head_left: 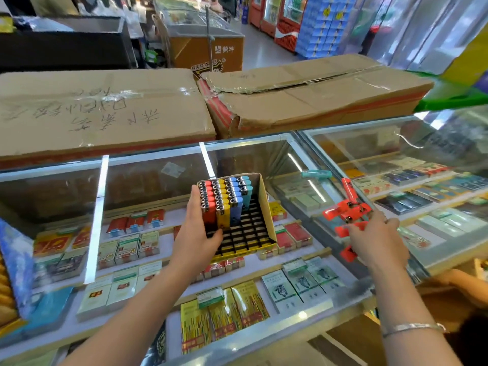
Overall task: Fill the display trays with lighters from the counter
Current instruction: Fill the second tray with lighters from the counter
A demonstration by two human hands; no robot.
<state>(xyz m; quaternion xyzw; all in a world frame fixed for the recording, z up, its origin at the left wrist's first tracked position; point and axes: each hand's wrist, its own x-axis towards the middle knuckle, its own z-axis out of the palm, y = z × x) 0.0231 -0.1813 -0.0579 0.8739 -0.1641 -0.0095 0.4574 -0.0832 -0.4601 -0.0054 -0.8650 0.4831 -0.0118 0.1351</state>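
Left hand (196, 228) fingers round display tray (266, 207); right hand (375, 239) fingers clutching red lighters (348, 215)

Both bare forearms reach forward from bottom edge. Left hand (196, 228) at centre, back of hand up, fingers wrapped around left side of display tray (265, 207), thumb hooked over its front. Right hand (375, 237) further right, back up, fingers curled over cluster of red lighters (348, 215). Silver bracelet (414, 328) on right wrist.
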